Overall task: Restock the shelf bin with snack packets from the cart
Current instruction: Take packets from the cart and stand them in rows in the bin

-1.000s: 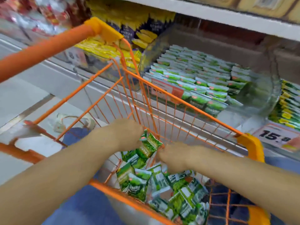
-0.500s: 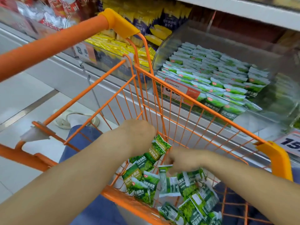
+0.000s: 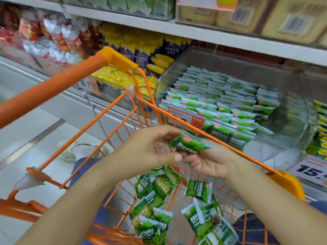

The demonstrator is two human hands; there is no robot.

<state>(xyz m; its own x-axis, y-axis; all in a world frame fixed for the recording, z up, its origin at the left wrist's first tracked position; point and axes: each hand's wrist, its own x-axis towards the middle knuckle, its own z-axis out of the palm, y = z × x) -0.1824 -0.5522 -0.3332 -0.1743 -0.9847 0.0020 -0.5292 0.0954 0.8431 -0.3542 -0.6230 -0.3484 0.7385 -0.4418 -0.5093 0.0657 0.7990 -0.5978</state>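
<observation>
The shelf [image 3: 203, 35] is running across the top, well beyond both hands, and it is carrying the clear shelf bin [image 3: 292, 110], which is sitting ahead of the right hand and is holding neat rows of green snack packets [image 3: 230, 103]. The orange wire cart [image 3: 208, 137] is surrounding the hands, its thick handle bar [image 3: 53, 92] slanting away above and to the side of the left hand, and its far rim is passing just behind the fingers. To the far side of the left hand, other bins are holding yellow packets [image 3: 113, 78], dark blue packets [image 3: 141, 53] and red and white packets [image 3: 58, 41]. Beyond the right wrist a price tag [image 3: 311, 171] is showing large dark digits. Below the hands, loose packets in the cart [image 3: 159, 188] are lying scattered on the wire bottom, some overlapping and tilted. The left hand [image 3: 146, 149] and the right hand [image 3: 210, 161] are meeting above the cart, thumbs nearly touching. Between them one green held packet [image 3: 191, 143] is lying roughly level, raised clear of the loose ones and still short of the bin. The right hand is pinching the packet's lower edge with curled fingers, while the left hand's fingertips are curling onto its near end from above.
</observation>
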